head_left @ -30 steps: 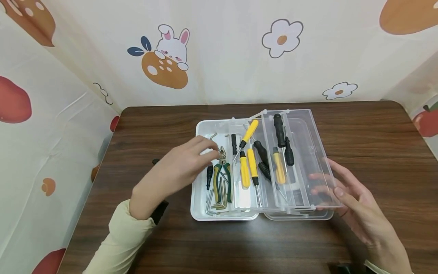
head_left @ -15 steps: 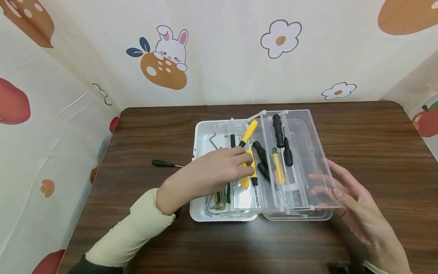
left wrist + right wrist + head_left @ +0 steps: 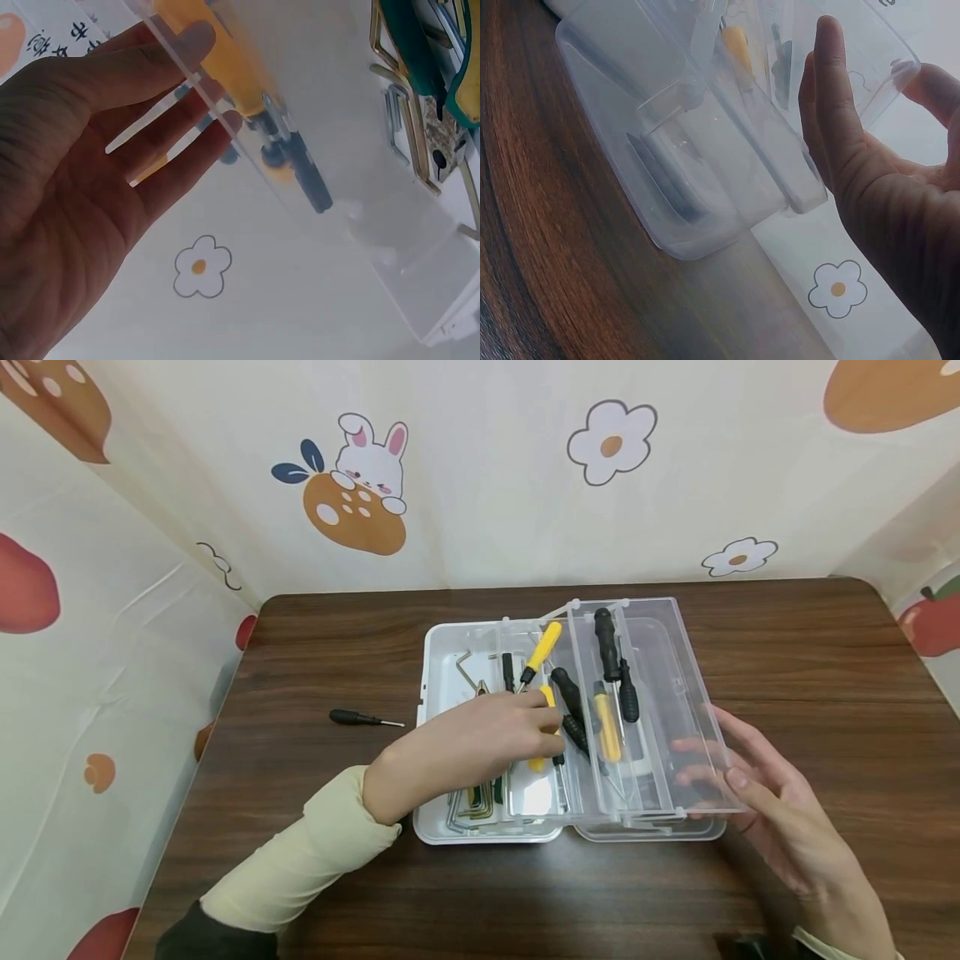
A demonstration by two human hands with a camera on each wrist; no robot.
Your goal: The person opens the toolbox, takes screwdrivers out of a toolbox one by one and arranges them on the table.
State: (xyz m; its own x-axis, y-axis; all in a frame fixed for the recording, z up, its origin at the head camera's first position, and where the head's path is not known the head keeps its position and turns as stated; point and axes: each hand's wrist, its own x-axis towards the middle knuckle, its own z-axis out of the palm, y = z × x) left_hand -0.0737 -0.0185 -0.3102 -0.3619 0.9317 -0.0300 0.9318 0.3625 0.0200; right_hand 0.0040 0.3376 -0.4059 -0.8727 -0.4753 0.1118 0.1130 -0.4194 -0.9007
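My left hand [image 3: 487,735] reaches over the clear plastic tray [image 3: 663,693] of an opened toolbox. In the left wrist view its thumb and fingers pinch a yellow-handled screwdriver [image 3: 236,75]; the fingertips are partly hidden. My right hand [image 3: 795,827] holds the tray's right edge, thumb on the near side and fingers seen through the plastic. Around the left hand lie a second yellow-handled screwdriver [image 3: 542,647] and black-handled screwdrivers [image 3: 606,643]. In the white box [image 3: 442,693] below are hex keys [image 3: 480,810] and green-and-yellow pliers [image 3: 465,90], mostly covered by the hand in the head view.
A small black screwdriver [image 3: 356,717] lies on the brown wooden table [image 3: 337,652], left of the box. Another yellow handle [image 3: 607,727] shows through the tray. A printed cloth [image 3: 487,485] hangs behind the table.
My left hand has moved right, from above the pliers to the yellow-handled screwdrivers. This uncovers the small black screwdriver on the table. The right hand stays at the tray's edge.
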